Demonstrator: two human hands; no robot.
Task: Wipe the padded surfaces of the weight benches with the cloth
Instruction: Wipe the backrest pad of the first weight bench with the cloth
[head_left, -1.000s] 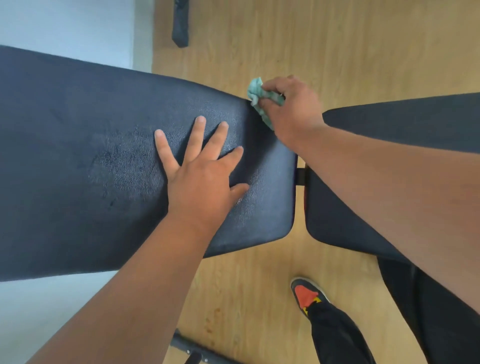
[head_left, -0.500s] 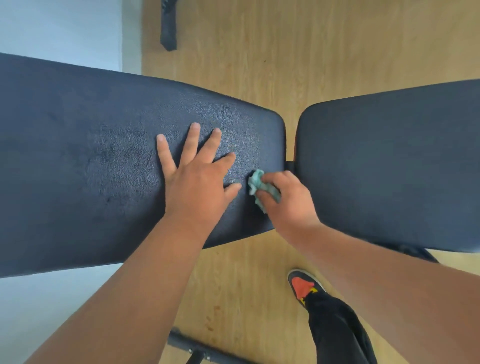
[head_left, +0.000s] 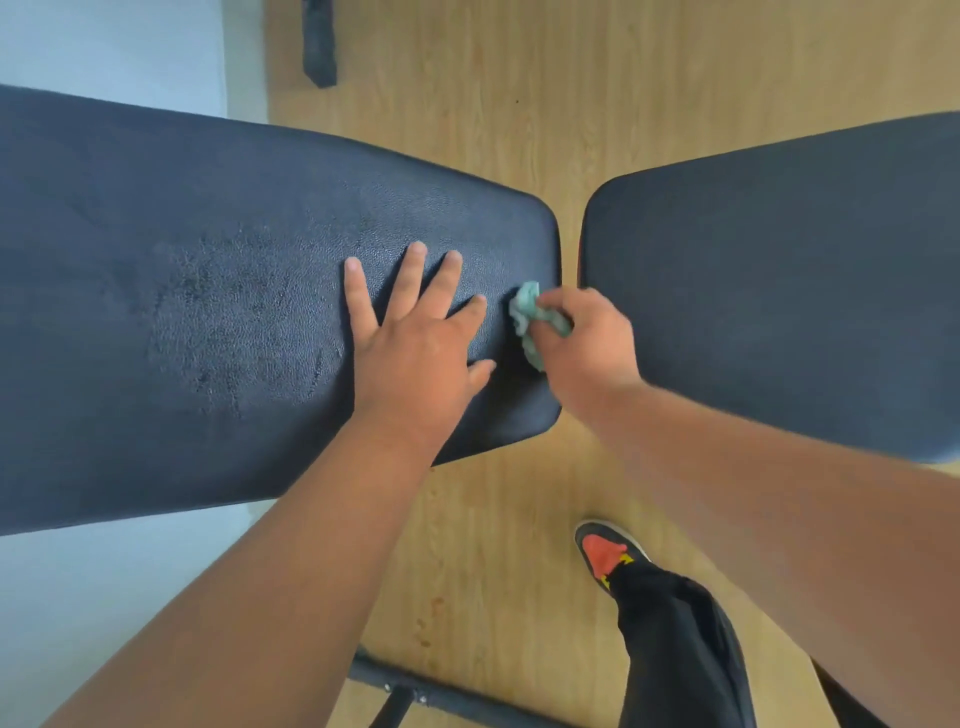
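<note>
Two dark pads (head_left: 208, 312) over wood floor (head_left: 493, 545); left hand (head_left: 415, 358) flat; right hand (head_left: 592, 348) clutches cloth (head_left: 524, 312).

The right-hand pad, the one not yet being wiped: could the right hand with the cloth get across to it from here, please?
Probably yes. The right hand holds the cloth at the left pad's end, and only a narrow open gap separates it from the right pad.

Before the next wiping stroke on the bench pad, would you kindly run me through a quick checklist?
1. Cloth held by right hand: ok.
2. Cloth touching the left pad: ok.
3. Left hand flat on the pad, bracing: ok.
4. Stroke path free: not ok, left hand lies just beside the cloth.
5. Right pad wiped: cannot tell.
6. Worn patch on the left pad clean: cannot tell.
</note>
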